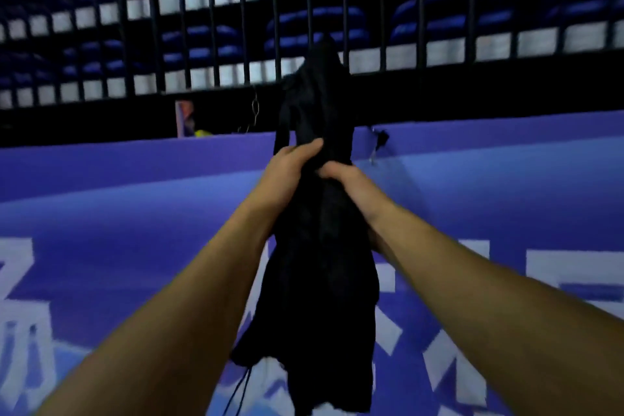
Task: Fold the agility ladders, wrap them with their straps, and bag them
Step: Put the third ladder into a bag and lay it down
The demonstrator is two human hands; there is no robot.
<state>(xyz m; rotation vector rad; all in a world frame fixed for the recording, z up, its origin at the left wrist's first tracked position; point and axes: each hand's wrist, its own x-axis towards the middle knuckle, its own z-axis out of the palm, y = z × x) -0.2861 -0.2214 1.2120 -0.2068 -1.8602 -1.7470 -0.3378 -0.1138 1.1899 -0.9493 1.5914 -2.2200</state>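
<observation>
A black fabric bag (320, 280) hangs upright in front of me, its top end reaching up to the black railing. My left hand (287, 169) grips the bag's fabric from the left at mid-height. My right hand (347, 179) grips the same bunched part from the right, and the two hands touch. A thin black drawstring (241, 388) dangles from the bag's lower end. No agility ladder shows; what the bag holds is hidden.
A purple padded barrier (135, 213) with white lettering fills the lower half of the view. Above it stand a black metal railing (209, 27) and rows of blue seats (317, 24). A metal hook (255, 108) hangs at the barrier's top edge.
</observation>
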